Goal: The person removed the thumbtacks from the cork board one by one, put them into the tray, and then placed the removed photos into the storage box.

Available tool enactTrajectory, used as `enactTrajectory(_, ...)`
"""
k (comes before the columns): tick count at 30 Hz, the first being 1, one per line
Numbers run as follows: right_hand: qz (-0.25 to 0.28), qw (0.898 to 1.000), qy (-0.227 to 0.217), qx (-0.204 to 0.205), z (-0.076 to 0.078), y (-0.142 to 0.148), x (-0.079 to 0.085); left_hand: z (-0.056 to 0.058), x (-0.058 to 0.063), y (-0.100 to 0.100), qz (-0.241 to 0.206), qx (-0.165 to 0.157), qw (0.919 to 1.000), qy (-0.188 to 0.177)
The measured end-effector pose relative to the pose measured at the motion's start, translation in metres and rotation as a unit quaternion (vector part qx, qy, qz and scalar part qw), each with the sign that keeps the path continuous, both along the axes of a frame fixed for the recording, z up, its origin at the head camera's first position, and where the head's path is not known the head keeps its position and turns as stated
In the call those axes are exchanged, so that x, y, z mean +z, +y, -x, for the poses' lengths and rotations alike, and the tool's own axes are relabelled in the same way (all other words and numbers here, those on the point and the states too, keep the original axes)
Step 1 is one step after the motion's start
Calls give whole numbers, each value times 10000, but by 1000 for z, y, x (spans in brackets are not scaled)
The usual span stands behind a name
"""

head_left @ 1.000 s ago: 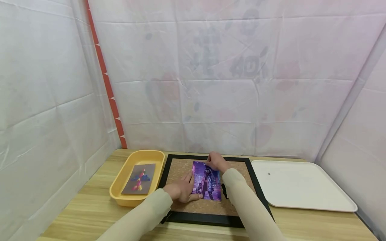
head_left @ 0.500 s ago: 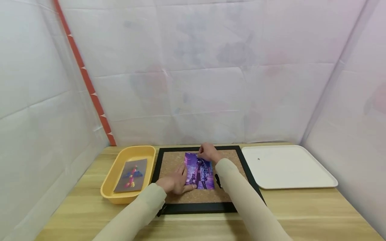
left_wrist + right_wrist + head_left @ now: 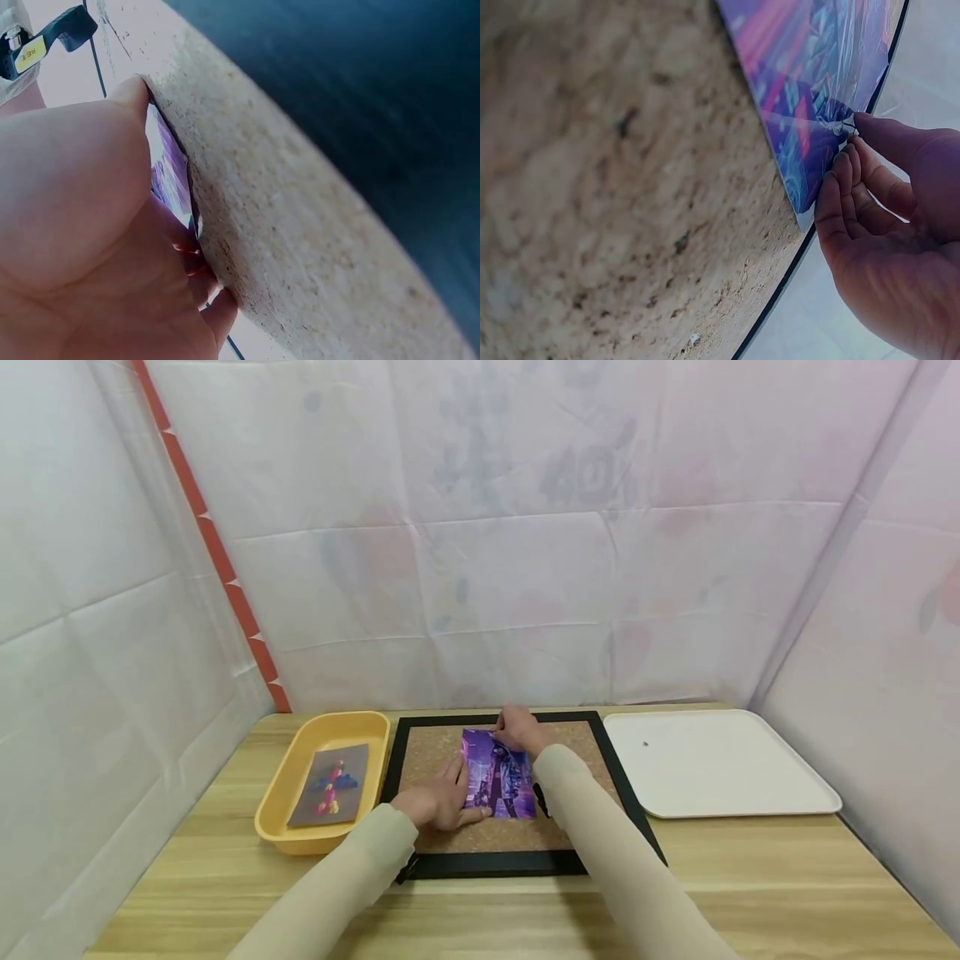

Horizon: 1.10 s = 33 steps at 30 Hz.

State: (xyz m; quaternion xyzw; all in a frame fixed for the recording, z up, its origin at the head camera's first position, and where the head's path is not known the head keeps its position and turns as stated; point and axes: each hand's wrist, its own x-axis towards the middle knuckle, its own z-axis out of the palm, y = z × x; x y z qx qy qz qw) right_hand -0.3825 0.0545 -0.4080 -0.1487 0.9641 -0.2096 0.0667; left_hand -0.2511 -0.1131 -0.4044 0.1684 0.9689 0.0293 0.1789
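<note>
— Purple picture (image 3: 491, 787): state its position and hold.

— It lies on the cork board (image 3: 502, 839), left of centre, nearer the far edge. Left grip (image 3: 441, 802): spread flat, pinching nothing, fingers along the picture's left edge, thumb at its near left corner. Right grip (image 3: 520, 729): narrow, thumb and fingertips at the picture's far edge, apparently pinching a small clear piece (image 3: 846, 129).

— Recommended handling?

— Press evenly with the left grip to prevent skewing. Check the picture's sides against the board's edges. Apply right-hand force straight down; sideways force could crease the glossy sheet.

— What cannot be confirmed?

— Identity of the clear piece: possibly a pin, too small to tell. The right grip covers part of the picture's far edge. In the left wrist view, the palm hides most of the picture. The speck (image 3: 646, 744) near the white tray's (image 3: 735, 777) far left corner is unidentifiable.
</note>
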Motion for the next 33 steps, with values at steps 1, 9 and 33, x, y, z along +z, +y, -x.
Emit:
enactTrajectory(1,-19,10000,-18,-18,-1,0,-1,-1,-1,0,19,-17,10000,15)
enactTrajectory(9,-65,9999,89,60,-6,1,-9,-3,-5,0,50,36,10000,-12)
enactTrajectory(33,198,9997,-28,-102,-4,8,-15,-3,-11,3,60,-38,10000,54)
